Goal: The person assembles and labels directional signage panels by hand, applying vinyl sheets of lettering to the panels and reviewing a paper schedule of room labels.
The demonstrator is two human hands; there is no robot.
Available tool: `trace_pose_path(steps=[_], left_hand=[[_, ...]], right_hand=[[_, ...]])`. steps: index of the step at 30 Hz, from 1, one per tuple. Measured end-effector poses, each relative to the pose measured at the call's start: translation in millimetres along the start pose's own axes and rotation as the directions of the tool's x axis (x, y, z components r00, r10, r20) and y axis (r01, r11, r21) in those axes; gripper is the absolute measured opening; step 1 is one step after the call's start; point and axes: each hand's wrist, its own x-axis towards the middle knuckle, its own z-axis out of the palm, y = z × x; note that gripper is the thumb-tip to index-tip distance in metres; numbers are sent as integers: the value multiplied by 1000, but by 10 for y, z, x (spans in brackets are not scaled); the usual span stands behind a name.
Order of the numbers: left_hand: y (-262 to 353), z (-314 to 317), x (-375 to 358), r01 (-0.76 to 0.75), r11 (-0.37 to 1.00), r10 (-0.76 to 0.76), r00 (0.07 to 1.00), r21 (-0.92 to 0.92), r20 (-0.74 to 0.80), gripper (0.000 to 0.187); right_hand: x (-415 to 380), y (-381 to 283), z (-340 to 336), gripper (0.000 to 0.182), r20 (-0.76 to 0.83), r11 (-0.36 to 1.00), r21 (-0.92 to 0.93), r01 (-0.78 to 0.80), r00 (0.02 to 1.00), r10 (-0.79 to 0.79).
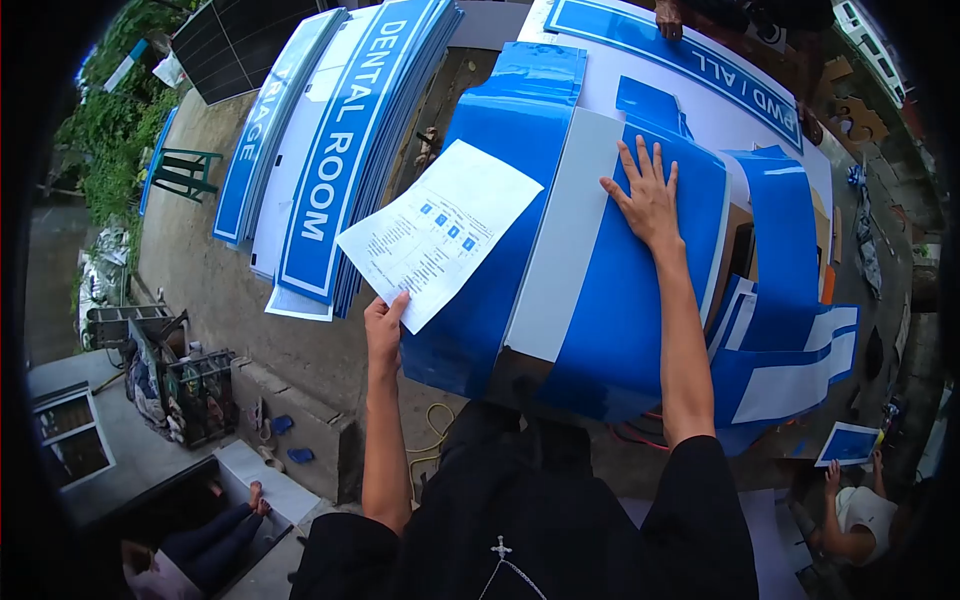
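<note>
My left hand (385, 325) pinches the lower corner of a printed sheet of paper (450, 215), which carries several small blue pictures and lines of text. Under the paper spreads a large glossy blue sheet (470, 320) crossed by a pale grey strip (568, 240). My right hand (648, 192) lies flat with fingers spread on the blue surface to the right of that strip. Beyond it, a long blue sign (680, 55) reads "PWD / ALL". Curled blue and white sheets (790, 260) sit right of my right forearm.
Stacked signs reading "DENTAL ROOM" (345, 150) and "TRIAGE" (262, 130) stand at left. Another person's hand (669, 18) touches the far sign. At lower right, a person (855, 520) holds a blue panel (848, 443). Someone's legs (215, 525) show at lower left, near blue slippers (300, 455).
</note>
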Motion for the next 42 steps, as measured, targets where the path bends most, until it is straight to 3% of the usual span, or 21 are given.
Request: trace_pose_path(steps=[3,6,9,12,16,17,19,21,22,24,26,27,30,31,32,33,36,37,39,41,42], left_hand=[[64,-94,-81,25,999,-24,999,21,-44,25],[72,-253,-42,-46,998,49,995,36,-86,27],[267,-495,62,-105,993,111,984,49,-140,28],[469,-830,266,-144,989,147,973,29,-176,26],[461,-1538,732,-132,991,129,977,-6,-170,25],[459,-1618,868,-131,991,124,978,-32,-170,24],[549,-1786,1133,-54,997,47,989,-50,-140,25],[665,-1859,1508,14,999,-18,996,-53,-93,24],[655,-1926,1634,21,997,-28,995,-71,-91,23],[730,-2308,1935,121,990,-122,992,72,16,24],[812,-2630,2237,182,961,-199,978,210,62,25],[871,-2637,2347,161,953,-187,979,256,80,26],[929,-2790,2545,117,923,-172,977,367,122,29],[906,-2892,2632,99,907,-170,975,410,141,28],[882,-2979,2698,75,892,-161,974,446,159,27],[850,-3053,2753,67,892,-154,975,447,160,28],[836,-3163,2729,22,894,-87,988,448,125,33],[845,-3186,2676,1,892,-47,995,451,91,36],[879,-3288,2563,-12,868,12,1000,497,2,49],[924,-3277,2489,-185,839,213,977,512,3,52],[964,-3250,2403,-259,813,300,954,521,7,53]], right_hand=[[-193,-135,-177,75,-66,997,-63,-42,997,38],[-654,-431,-281,77,-33,967,-29,-253,967,252],[-889,-608,-167,80,23,949,14,-316,949,316],[-899,-599,-67,84,-21,954,-79,-288,958,287],[-924,-797,-160,65,-154,968,-63,-245,960,233],[-963,-1119,-347,42,-248,979,-26,-205,950,192],[-1265,-1822,-462,26,-210,908,369,-199,934,290],[-1664,-2510,-293,17,-229,876,473,-91,947,223],[-1865,-2788,-150,13,-234,875,463,-142,932,275],[-2215,-3265,134,26,-161,698,545,-463,760,630],[-2457,-3487,401,41,-124,496,578,-648,531,838],[-2573,-3528,511,58,-111,449,572,-686,477,872],[-2705,-3530,812,71,144,191,653,-733,368,919],[-2750,-3538,854,77,183,181,600,-780,353,918],[-2755,-3532,883,84,217,178,548,-818,344,913],[-2736,-3523,910,76,147,224,543,-809,354,924],[-2817,-3330,953,71,135,257,627,-735,427,894],[-2868,-3289,950,56,48,326,591,-737,436,899],[-2938,-3212,834,49,137,244,653,-717,428,893],[-2938,-3186,698,39,157,204,707,-678,430,889],[-2954,-3197,634,38,99,284,665,-691,459,883]])
